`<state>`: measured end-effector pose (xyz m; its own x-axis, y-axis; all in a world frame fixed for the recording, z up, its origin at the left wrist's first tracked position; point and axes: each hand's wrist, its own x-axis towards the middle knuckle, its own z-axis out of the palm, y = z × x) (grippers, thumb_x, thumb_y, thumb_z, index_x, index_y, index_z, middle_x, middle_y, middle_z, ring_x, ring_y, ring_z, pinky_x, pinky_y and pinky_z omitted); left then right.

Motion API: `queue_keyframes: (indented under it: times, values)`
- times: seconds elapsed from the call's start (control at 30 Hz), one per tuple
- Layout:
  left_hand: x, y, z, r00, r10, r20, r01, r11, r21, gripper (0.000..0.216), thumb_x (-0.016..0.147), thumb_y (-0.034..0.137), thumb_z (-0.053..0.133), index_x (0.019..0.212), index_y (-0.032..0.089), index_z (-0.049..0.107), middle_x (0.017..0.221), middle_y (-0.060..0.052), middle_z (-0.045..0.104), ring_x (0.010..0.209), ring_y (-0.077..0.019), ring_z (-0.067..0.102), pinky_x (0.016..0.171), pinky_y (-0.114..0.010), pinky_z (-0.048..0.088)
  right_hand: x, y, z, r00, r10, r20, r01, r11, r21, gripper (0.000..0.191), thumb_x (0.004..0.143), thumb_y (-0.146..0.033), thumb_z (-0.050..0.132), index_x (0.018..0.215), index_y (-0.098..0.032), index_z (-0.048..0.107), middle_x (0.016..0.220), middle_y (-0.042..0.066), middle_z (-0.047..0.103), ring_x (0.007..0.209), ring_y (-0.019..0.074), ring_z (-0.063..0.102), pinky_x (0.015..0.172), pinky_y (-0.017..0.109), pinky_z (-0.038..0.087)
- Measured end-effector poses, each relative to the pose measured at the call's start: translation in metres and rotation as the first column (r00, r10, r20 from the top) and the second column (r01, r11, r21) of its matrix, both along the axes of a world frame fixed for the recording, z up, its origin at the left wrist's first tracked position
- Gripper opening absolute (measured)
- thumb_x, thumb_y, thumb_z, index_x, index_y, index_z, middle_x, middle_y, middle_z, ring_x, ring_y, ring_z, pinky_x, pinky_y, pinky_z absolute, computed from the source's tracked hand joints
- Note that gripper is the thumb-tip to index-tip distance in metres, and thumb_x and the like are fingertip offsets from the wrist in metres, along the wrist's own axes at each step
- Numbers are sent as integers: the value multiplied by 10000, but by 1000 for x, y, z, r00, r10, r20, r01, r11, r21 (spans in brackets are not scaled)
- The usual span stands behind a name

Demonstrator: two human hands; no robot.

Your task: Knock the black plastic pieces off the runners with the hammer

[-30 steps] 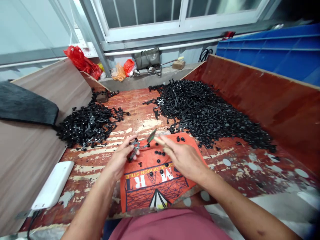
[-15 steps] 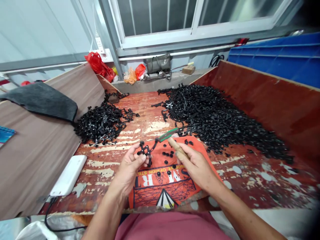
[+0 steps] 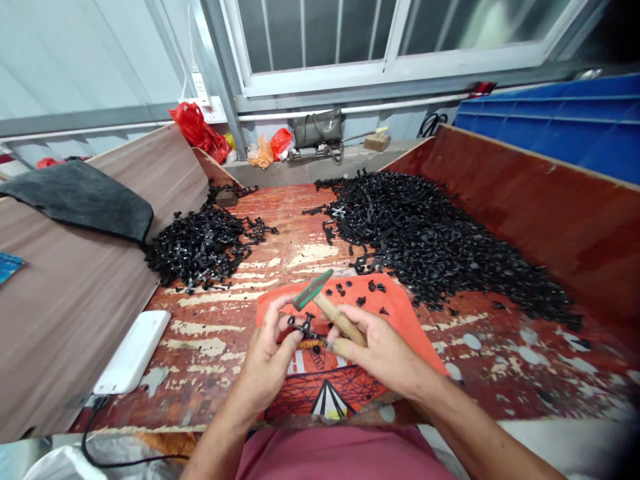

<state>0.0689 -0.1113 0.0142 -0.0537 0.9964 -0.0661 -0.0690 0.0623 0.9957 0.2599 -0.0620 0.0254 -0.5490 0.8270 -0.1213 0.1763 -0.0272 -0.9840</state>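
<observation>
My left hand (image 3: 270, 357) pinches a small black linked part (image 3: 306, 326) with round-capped posts sticking up from it. In my right hand (image 3: 383, 343) is a hammer (image 3: 327, 307), gripped by its wooden handle. Its green-edged head (image 3: 313, 289) slants just above the black part, near my left fingertips. The right fingertips come close to the right end of the part; whether they also pinch a small piece is unclear. Below both hands lies an orange printed cloth (image 3: 410, 340), with several loose black studs (image 3: 371, 285) scattered on it.
A large heap of black parts (image 3: 425, 233) covers the right side, and a smaller heap (image 3: 200, 247) sits left. A white power bank (image 3: 133, 353) with a cable lies front left. Boards (image 3: 525, 180) wall the worn red table (image 3: 210, 327); a blue crate (image 3: 560, 127) stands behind.
The hammer has come left and down, its head now over the part. My left hand has turned the part to lie flatter. My right hand has moved closer to it, and some studs have shifted.
</observation>
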Motion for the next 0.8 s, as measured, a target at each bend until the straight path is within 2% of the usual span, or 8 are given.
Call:
queue_keyframes:
  times: [0.17, 0.3, 0.37, 0.47, 0.57, 0.63, 0.73, 0.8]
  values:
    - [-2, 5, 3, 949, 316, -4, -316, 948, -26, 391, 767, 284, 764, 1111, 242, 582, 1002, -24, 638, 958, -177, 612, 881, -285, 488, -15, 0, 10, 997, -62, -53, 58, 995, -77, 125, 789, -280, 674, 821, -173, 616, 670, -35, 565, 521, 81, 442, 475, 202, 358]
    - [6, 4, 16, 939, 156, 307, -86, 969, -230, 566, 835, 469, 685, 1333, 283, 489, 897, -34, 669, 836, -193, 652, 773, -334, 531, -27, 6, 20, 984, -91, -151, 66, 985, -160, 171, 755, -296, 688, 838, -181, 593, 633, -55, 572, 414, 49, 359, 391, 185, 291]
    - [13, 4, 23, 905, 104, 412, -26, 981, -191, 491, 850, 462, 672, 1277, 248, 555, 889, -41, 679, 821, -184, 650, 775, -318, 528, -31, 6, 20, 981, -74, -182, 35, 977, -210, 183, 733, -281, 687, 849, -179, 588, 636, -55, 590, 392, 43, 342, 378, 185, 271]
    - [10, 1, 30, 904, 85, 419, -21, 988, -154, 278, 853, 382, 684, 1062, 202, 659, 864, -30, 670, 776, -156, 618, 756, -277, 513, -28, 4, 14, 986, -33, -166, -1, 979, -204, 187, 759, -291, 669, 887, -170, 607, 717, -24, 641, 414, 47, 361, 398, 194, 287]
    - [-12, -8, 27, 949, 138, 285, -73, 971, -226, 213, 837, 398, 687, 886, 193, 657, 748, -1, 612, 670, -137, 554, 680, -255, 491, -5, 3, 4, 997, -70, -24, 69, 997, -31, 189, 865, -329, 601, 975, -178, 630, 820, 8, 659, 536, 87, 465, 490, 211, 366]
    - [-30, -17, 20, 989, 136, 61, -117, 964, -240, 245, 820, 435, 686, 788, 197, 640, 708, 8, 579, 657, -142, 517, 634, -240, 455, 17, 2, -4, 983, -144, 117, 128, 983, 134, 188, 919, -339, 548, 998, -190, 630, 846, 17, 655, 637, 121, 515, 563, 230, 400]
    - [-40, -27, 3, 972, 16, -234, -74, 968, -240, 332, 806, 485, 664, 657, 196, 597, 707, -4, 572, 695, -171, 498, 610, -246, 409, 48, -8, -12, 946, -142, 292, 75, 971, 229, 221, 958, -352, 496, 1060, -211, 633, 825, 7, 651, 672, 148, 539, 595, 247, 408]
    - [-35, -28, -7, 947, -110, -303, 28, 964, -263, 367, 837, 511, 605, 647, 198, 578, 686, -2, 543, 680, -173, 478, 602, -251, 387, 61, -20, -13, 925, -103, 367, 17, 973, 231, 244, 977, -362, 465, 1096, -237, 636, 857, 18, 684, 679, 164, 565, 600, 258, 416]
